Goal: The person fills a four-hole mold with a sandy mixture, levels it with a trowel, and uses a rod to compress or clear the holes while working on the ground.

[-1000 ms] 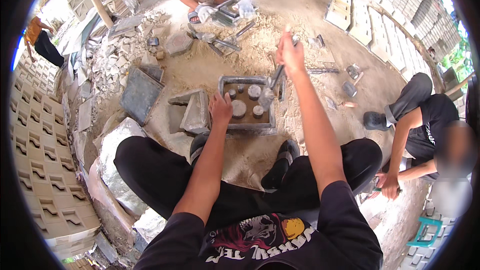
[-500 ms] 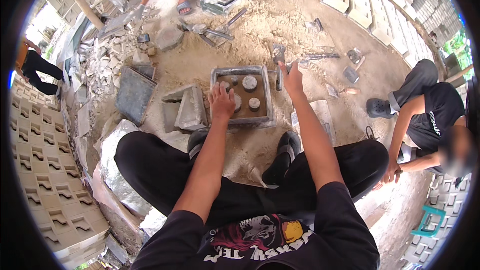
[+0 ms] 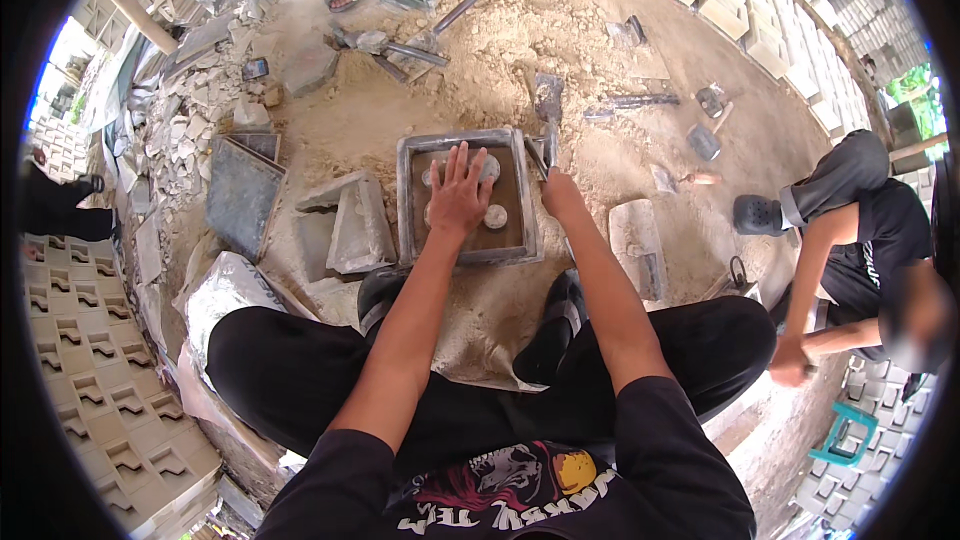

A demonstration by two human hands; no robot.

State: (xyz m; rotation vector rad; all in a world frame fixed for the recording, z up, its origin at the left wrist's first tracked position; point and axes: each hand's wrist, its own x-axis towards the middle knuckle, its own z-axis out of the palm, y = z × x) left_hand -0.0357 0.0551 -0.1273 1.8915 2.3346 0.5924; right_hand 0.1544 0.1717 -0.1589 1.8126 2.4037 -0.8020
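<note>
Taking 12 o'clock as straight ahead of the person, a dark grey rectangular metal mould frame (image 3: 505, 254) sits on the dusty ground just beyond the shoes, placed there probably so that both arms reach it without stretching. The left hand (image 3: 458, 190) is laid over its interior with fingers straight and spread, gripping nothing; the flat palm perhaps serves to steady or feel the round grey plugs partly hidden beneath it, while one small pale cylindrical plug (image 3: 495, 216) shows uncovered at about 4 o'clock inside the frame. The right hand (image 3: 563, 196) is at the frame's 3 o'clock edge, its fingers curled by the near end of a slim dark metal bar (image 3: 537, 156); whether they have closed on it, I cannot tell. A dark, flat-bladed metal tool (image 3: 548, 95) lies at 1 o'clock, seemingly left close for quick reach. A broken grey concrete block (image 3: 362, 225) rests between 8 and 9 o'clock, just beside the frame, and a small pointed trowel with a wooden handle (image 3: 700, 179) lies farther off at 3 o'clock, likely kept out of the working space.
</note>
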